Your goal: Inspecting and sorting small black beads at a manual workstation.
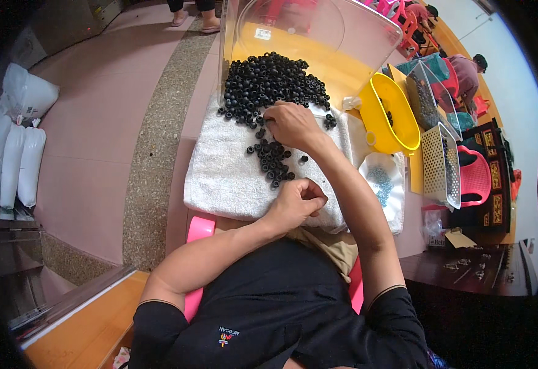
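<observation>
A big heap of small black ring-like parts [269, 80] lies on a white towel [213, 166], partly inside a clear plastic box [342, 43] tipped toward me. A smaller cluster of the same black parts [272, 163] sits nearer me. My right hand [293, 126] rests at the heap's near edge, its fingers curled down among the parts; what they grip is hidden. Just below the small cluster, my left hand [298, 204] is closed, thumb and forefinger pinched together. Anything inside that pinch is too small to make out.
Right of the towel stand a yellow tub [392, 117] and a white dish [393, 206] of small bluish pieces. Beyond are a perforated white basket [441, 166] and a pink chair [475, 175]. White sacks [11, 160] stand far left. Other people are at the back.
</observation>
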Action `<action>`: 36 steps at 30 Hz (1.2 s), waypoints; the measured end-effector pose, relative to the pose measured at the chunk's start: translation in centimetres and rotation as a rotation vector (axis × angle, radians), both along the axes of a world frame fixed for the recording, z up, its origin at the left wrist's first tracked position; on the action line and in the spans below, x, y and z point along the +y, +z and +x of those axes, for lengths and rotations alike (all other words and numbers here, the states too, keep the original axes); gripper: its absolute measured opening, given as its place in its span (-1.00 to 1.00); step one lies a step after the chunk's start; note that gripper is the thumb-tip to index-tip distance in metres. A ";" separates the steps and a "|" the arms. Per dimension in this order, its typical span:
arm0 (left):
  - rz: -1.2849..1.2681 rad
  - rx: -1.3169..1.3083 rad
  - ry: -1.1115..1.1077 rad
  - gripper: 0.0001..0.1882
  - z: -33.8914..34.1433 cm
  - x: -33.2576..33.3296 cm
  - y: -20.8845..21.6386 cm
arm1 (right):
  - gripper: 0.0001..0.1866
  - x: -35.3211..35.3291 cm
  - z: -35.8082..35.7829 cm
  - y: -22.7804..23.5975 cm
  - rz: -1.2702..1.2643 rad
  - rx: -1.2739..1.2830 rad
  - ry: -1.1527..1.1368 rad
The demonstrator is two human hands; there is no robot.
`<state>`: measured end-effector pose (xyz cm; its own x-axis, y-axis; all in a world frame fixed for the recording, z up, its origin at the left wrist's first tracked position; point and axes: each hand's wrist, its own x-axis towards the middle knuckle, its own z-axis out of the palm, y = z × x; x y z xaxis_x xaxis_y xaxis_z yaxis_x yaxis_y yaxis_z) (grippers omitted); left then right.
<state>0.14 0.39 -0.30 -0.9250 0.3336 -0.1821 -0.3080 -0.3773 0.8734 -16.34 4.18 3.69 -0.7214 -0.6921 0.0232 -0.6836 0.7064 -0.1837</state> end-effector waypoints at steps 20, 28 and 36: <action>0.022 0.004 0.000 -0.92 0.1 -0.1 -0.5 | -0.79 5.8 0.9 1.0 -0.139 -0.068 -0.096; -0.061 0.044 0.032 -0.94 0.2 0.1 0.0 | -0.77 0.9 1.0 1.8 -0.160 -0.072 -0.045; -0.140 0.066 0.098 -0.87 0.5 0.5 -0.1 | -0.75 -2.2 0.1 1.0 -0.015 -0.176 -0.121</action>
<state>0.61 0.85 -0.40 -0.9633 0.2168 -0.1582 -0.2160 -0.2765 0.9364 -16.23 2.02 4.70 -0.7929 -0.6010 -0.1006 -0.5507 0.7774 -0.3038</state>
